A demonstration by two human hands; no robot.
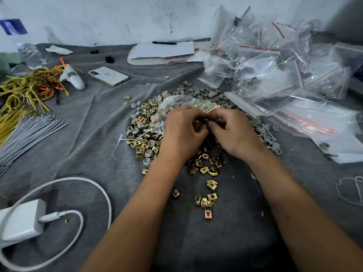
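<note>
A small clear zip bag (177, 104) with a red seal strip, holding brass clips, lies over the middle of a heap of brass clip nuts, grey caps and screws (145, 134). My left hand (181, 132) and my right hand (233, 132) meet at the bag's near edge, and their fingertips pinch that edge by the red strip. Both hands hide part of the heap. Several loose brass clip nuts (206, 201) lie on the grey cloth (94, 122) between my forearms.
Filled clear zip bags (275, 75) pile up at the right. A phone (108, 76), paper with a pen (164, 43), yellow and orange wires (29, 89), grey ties (29, 130), a water bottle (19, 44) and a white charger with cable (23, 220) lie around.
</note>
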